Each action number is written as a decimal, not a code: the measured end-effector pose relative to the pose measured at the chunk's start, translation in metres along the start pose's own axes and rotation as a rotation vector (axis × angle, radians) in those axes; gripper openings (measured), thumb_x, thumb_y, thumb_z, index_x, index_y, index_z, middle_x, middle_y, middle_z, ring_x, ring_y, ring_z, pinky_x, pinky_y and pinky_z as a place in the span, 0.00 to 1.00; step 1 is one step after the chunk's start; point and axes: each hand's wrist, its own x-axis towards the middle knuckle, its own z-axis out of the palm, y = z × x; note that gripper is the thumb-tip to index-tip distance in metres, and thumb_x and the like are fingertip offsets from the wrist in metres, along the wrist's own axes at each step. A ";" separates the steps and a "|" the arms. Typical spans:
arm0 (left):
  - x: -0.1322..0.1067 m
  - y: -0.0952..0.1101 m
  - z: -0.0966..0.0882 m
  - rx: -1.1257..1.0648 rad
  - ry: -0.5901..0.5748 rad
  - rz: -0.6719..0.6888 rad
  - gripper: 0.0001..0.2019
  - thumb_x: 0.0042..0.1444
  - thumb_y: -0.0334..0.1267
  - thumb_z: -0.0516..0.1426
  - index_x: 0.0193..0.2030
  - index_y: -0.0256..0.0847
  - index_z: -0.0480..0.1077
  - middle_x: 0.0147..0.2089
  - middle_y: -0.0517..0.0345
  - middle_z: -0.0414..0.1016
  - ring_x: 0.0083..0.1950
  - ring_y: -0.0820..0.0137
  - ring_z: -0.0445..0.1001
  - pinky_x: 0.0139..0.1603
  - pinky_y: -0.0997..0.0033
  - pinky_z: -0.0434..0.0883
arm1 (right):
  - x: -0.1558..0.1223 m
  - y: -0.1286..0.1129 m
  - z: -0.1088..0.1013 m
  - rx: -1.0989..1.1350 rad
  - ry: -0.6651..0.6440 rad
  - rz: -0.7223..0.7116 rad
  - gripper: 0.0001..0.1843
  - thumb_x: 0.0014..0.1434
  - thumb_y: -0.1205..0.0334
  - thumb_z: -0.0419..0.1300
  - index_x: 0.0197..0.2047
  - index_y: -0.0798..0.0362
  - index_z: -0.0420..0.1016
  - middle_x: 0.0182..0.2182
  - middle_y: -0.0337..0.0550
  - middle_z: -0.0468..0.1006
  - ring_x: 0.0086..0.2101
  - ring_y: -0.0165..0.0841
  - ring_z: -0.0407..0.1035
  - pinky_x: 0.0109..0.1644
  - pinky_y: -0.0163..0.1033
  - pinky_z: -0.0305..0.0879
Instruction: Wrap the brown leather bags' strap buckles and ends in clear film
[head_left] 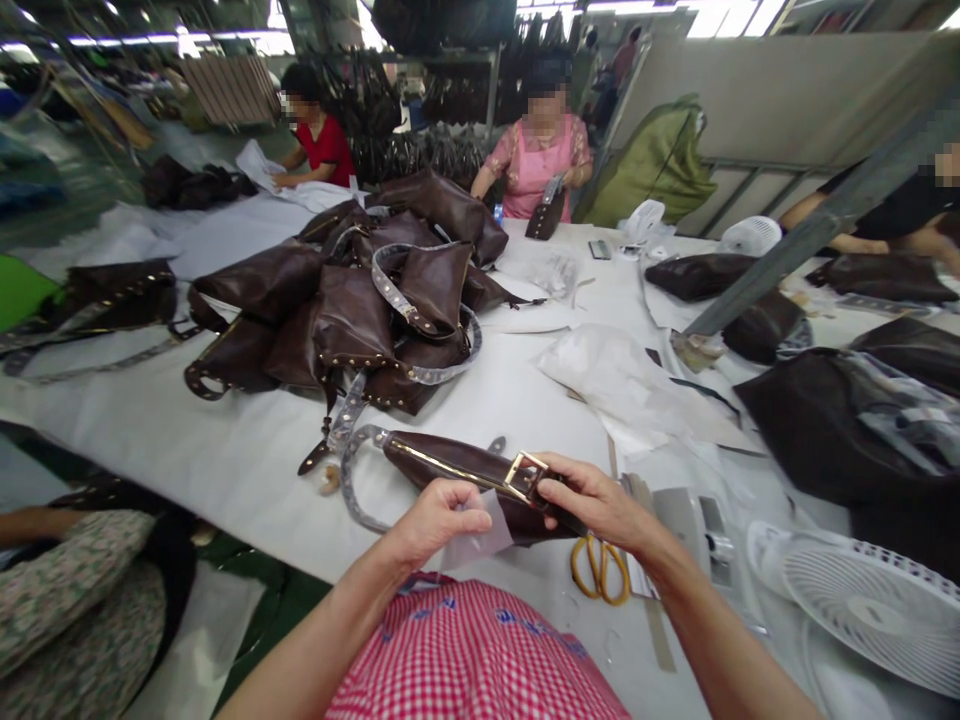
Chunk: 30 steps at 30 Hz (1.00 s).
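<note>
Fingers (577, 487) of 2 hands (439, 525) (600, 505) pinch a leather strap (450, 462) (brass buckle (525, 477)).

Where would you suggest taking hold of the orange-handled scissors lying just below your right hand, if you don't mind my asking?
I'd take the scissors by their orange loops, coming down from above on the side nearest you. The loops lie flat and open on the white table, just below your right hand, so they look like the easiest part to reach; the blades are hard to make out.
</note>
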 end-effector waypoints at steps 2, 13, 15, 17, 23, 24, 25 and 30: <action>0.000 -0.003 0.000 0.030 0.019 -0.002 0.18 0.42 0.47 0.64 0.18 0.37 0.65 0.18 0.64 0.63 0.21 0.78 0.57 0.23 0.77 0.53 | 0.002 0.001 -0.001 -0.002 0.008 0.001 0.24 0.58 0.45 0.57 0.53 0.49 0.69 0.39 0.41 0.72 0.26 0.28 0.67 0.32 0.35 0.67; 0.008 -0.009 -0.003 -0.067 0.103 0.089 0.10 0.39 0.39 0.65 0.21 0.35 0.71 0.22 0.61 0.69 0.26 0.75 0.63 0.30 0.75 0.59 | 0.002 -0.003 0.003 -0.135 0.065 0.023 0.21 0.48 0.49 0.66 0.40 0.53 0.69 0.33 0.38 0.72 0.31 0.31 0.66 0.35 0.34 0.65; 0.012 -0.010 0.000 -0.041 0.162 0.113 0.09 0.37 0.37 0.65 0.20 0.35 0.70 0.22 0.63 0.69 0.26 0.75 0.62 0.30 0.75 0.59 | 0.005 -0.005 0.009 -0.198 0.084 0.030 0.26 0.39 0.52 0.72 0.38 0.53 0.67 0.32 0.37 0.73 0.33 0.32 0.66 0.36 0.34 0.64; 0.016 -0.011 0.006 -0.020 0.190 0.130 0.10 0.37 0.37 0.66 0.19 0.36 0.69 0.22 0.63 0.69 0.26 0.75 0.62 0.30 0.75 0.59 | 0.009 -0.007 0.016 -0.260 0.110 0.040 0.24 0.39 0.54 0.71 0.36 0.53 0.66 0.30 0.36 0.73 0.32 0.31 0.65 0.34 0.33 0.63; 0.014 -0.019 0.016 -0.094 0.111 0.135 0.14 0.38 0.44 0.66 0.25 0.35 0.72 0.23 0.62 0.69 0.25 0.76 0.62 0.29 0.75 0.59 | 0.021 -0.009 0.031 -0.387 0.149 0.038 0.15 0.47 0.54 0.64 0.31 0.52 0.65 0.23 0.33 0.68 0.26 0.29 0.62 0.29 0.32 0.60; 0.011 -0.021 0.011 -0.078 0.101 0.161 0.14 0.41 0.45 0.65 0.29 0.35 0.74 0.25 0.60 0.71 0.27 0.74 0.65 0.30 0.74 0.61 | 0.021 -0.009 0.031 -0.388 0.134 0.040 0.15 0.47 0.53 0.64 0.31 0.52 0.65 0.23 0.33 0.68 0.26 0.29 0.62 0.28 0.32 0.60; 0.008 -0.023 0.002 -0.028 0.117 0.208 0.15 0.46 0.45 0.63 0.36 0.36 0.76 0.29 0.58 0.73 0.30 0.72 0.68 0.33 0.73 0.64 | 0.021 -0.008 0.030 -0.391 0.125 0.043 0.14 0.47 0.54 0.64 0.31 0.52 0.65 0.23 0.33 0.69 0.25 0.29 0.63 0.27 0.32 0.61; -0.020 -0.054 -0.110 0.646 0.852 0.317 0.12 0.61 0.38 0.49 0.39 0.40 0.73 0.40 0.52 0.74 0.45 0.65 0.71 0.49 0.65 0.67 | 0.012 0.008 0.008 -0.495 0.277 0.054 0.14 0.45 0.50 0.64 0.30 0.50 0.69 0.20 0.35 0.72 0.22 0.30 0.66 0.25 0.32 0.64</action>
